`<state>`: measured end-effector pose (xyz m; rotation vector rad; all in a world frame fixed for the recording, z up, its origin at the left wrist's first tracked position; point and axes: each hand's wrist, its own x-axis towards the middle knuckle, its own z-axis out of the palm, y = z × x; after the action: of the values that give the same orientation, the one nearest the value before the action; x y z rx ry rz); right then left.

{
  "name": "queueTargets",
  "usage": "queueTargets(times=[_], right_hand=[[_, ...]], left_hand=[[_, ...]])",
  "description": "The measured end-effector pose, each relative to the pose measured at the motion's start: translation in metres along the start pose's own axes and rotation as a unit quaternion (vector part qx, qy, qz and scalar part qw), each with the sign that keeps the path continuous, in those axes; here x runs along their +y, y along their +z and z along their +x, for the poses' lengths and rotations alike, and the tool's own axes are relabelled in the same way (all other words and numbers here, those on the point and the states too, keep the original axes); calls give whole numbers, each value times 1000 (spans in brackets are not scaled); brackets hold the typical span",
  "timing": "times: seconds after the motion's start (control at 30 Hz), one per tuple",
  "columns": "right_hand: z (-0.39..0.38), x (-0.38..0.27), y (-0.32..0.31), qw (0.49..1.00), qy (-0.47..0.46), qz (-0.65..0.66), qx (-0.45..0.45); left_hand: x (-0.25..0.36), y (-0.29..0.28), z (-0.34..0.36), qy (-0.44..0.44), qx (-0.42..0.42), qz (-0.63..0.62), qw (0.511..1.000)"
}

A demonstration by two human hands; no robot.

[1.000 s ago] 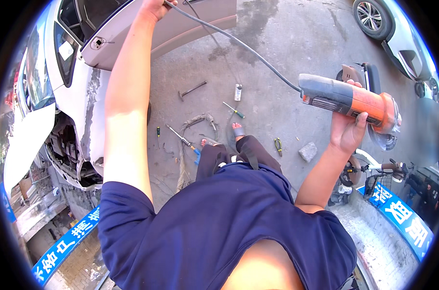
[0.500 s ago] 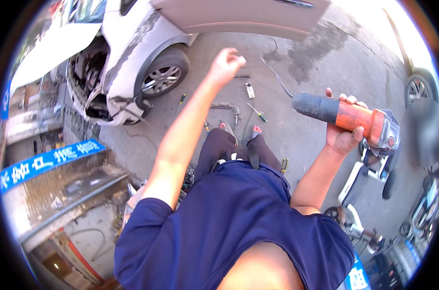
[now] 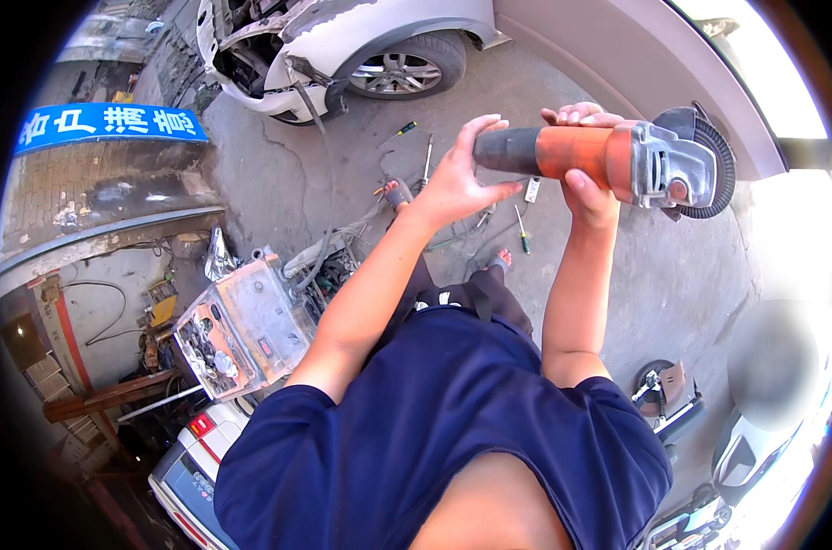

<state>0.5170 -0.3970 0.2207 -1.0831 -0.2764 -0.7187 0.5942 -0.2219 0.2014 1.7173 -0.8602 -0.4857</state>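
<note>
**Grinder raised, no cut begun**

Concrete floor is seen below, strewn with screwdrivers and loose tools beside a stripped white car. An orange grinder is held up in the air — the right hand is clamped round its body, while the left hand, fingers spread, is laid against the dark rear handle. The disc is touching nothing; judged from this, the tool is only being gripped, and any grinding is left to do.
</note>
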Motion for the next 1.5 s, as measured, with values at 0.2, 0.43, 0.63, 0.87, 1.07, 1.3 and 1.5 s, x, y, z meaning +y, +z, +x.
queueTargets(times=[0.2,0.43,0.63,0.87,1.07,1.3,1.5], right_hand=[[69,83,64,975,111,178,-79],[122,209,173,932,230,-75,270],[132,273,178,931,299,-153,145],[122,265,148,956,285,-40,-58],[128,251,130,942,316,-98,-50],[123,282,112,943,325,-74,-7],[135,364,119,921,384,-43,41]], left_hand=[[-16,-125,11,4,-68,-50,996],[-163,-184,15,61,174,-11,983],[-204,-219,8,-53,42,-144,987],[-202,-246,21,-78,-160,-190,965],[-189,-216,26,-57,-44,-22,997],[-215,-229,46,-89,-136,-162,973],[-283,-273,69,-127,-198,-190,953]])
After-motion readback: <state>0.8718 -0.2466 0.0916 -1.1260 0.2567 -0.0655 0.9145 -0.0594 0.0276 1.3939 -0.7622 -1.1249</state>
